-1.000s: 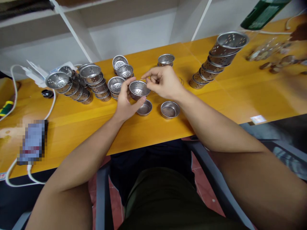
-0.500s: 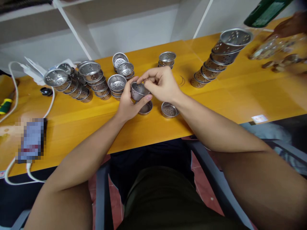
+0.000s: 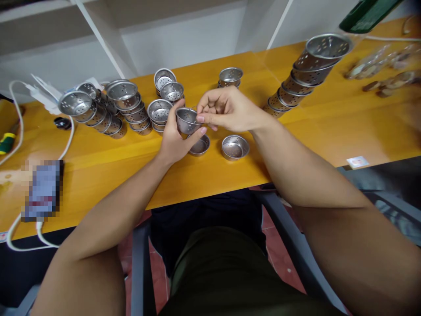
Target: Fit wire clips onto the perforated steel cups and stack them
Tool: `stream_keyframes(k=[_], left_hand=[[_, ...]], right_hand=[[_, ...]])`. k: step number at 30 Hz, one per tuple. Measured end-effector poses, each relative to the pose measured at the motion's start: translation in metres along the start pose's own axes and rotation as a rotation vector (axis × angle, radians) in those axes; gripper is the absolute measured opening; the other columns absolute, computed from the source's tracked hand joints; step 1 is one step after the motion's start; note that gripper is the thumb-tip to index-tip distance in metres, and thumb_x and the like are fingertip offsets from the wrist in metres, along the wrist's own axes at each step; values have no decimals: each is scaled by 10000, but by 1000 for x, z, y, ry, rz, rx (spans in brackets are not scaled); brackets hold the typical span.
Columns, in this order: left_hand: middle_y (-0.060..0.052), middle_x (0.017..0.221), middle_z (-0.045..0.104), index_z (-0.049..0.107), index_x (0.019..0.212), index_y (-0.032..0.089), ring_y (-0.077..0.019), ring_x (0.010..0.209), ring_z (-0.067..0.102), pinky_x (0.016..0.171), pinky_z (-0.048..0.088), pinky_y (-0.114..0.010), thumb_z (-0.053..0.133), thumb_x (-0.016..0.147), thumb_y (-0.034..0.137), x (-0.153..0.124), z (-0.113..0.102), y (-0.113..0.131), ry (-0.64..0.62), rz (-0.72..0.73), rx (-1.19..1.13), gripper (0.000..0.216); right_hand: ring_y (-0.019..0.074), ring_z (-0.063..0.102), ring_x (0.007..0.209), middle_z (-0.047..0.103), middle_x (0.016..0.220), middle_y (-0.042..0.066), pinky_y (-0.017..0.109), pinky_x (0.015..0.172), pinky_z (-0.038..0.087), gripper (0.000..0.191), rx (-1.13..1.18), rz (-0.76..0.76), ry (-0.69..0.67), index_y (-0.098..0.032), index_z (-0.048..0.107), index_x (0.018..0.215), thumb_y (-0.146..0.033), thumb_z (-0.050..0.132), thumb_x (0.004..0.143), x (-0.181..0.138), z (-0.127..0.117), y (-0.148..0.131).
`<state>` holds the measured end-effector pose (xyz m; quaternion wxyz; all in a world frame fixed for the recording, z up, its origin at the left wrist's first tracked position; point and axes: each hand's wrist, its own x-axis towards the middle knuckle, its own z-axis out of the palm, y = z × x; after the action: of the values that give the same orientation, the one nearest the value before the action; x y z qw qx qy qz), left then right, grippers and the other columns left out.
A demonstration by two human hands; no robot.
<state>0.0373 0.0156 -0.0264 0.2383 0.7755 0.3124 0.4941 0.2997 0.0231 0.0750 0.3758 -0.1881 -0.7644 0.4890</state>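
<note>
My left hand (image 3: 174, 140) grips a small perforated steel strainer cup (image 3: 187, 120) above the yellow table (image 3: 210, 171), with thumb and fingers round its wall. My right hand (image 3: 226, 109) is closed in a pinch at the cup's rim, on a thin wire handle that barely shows. Two more shallow steel cups (image 3: 234, 146) lie on the table just below my hands, one of them (image 3: 199, 145) partly under my left fingers.
Stacks of strainer cups (image 3: 98, 109) lean at the left, a tall leaning stack (image 3: 302, 74) at the right, small stacks (image 3: 230, 76) behind. A white cable (image 3: 70, 131), a blurred phone (image 3: 42, 189) and a screwdriver (image 3: 6, 141) lie left. Metal parts (image 3: 384, 77) sit far right.
My hands tilted and turned the held cup slightly, the right pinch shifting along its rim. Another person's hand at the far right has left the view.
</note>
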Motion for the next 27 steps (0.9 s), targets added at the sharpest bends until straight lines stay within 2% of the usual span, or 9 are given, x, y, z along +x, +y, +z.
stream_keyframes(k=[2,5,11,14,17,20,23,27], left_hand=[[-81,1775,785,391,1953,387,-426,1797,679,1528,565,-691,921,1119,919,0,-1,4,-1,-17,-8,1122],[-90,1772,789,466,1926,416,-458,1812,680,1488,621,-688,949,1061,958,1,0,8,35,-35,-29,1129],[-142,1738,803,517,1871,332,-460,1672,787,1447,658,-690,996,994,986,1,0,2,63,-7,-8,1194],[-90,1790,770,484,1888,406,-442,1764,718,1503,609,-697,965,1025,989,1,0,-1,64,-16,-10,1147],[-64,1862,714,445,1894,463,-433,1815,675,1530,585,-676,958,1033,986,2,2,-4,93,-7,-36,1130],[-110,1859,694,428,1885,434,-456,1787,701,1506,606,-680,976,1016,984,3,4,-8,131,33,-52,1165],[-146,1845,685,410,1904,425,-488,1775,707,1480,625,-727,957,1003,1019,4,5,-12,155,43,-45,1210],[-64,1802,719,451,1874,530,-453,1704,741,1412,674,-724,954,1006,1025,7,8,-18,179,87,-82,1119]], right_hand=[[154,679,653,720,769,-31,276,591,591,704,-2,-4,1,-237,776,1109,-800,1172,957,0,0,2],[156,690,657,726,765,-27,273,589,596,686,-11,-11,-4,-232,779,1087,-783,1170,968,0,1,2],[166,675,662,732,763,-17,286,586,581,673,-35,-17,-12,-236,802,1072,-796,1160,967,-1,0,-1],[200,712,757,764,852,11,315,646,615,718,-71,-26,38,-253,832,1123,-866,1151,928,-1,-1,0],[245,763,903,787,1008,45,363,762,679,746,-170,-39,159,-276,865,1249,-942,1065,979,-3,-3,0],[327,799,1118,813,1199,109,460,940,737,680,-296,-73,217,-295,911,1257,-933,1008,1039,-6,-5,-2],[398,785,1325,824,1351,153,551,1147,728,557,-373,-146,172,-314,962,1195,-857,1004,1072,-8,-4,-1],[428,758,1461,827,1400,151,622,1318,667,422,-446,-161,89,-331,987,1213,-734,1020,1093,-9,1,5]])
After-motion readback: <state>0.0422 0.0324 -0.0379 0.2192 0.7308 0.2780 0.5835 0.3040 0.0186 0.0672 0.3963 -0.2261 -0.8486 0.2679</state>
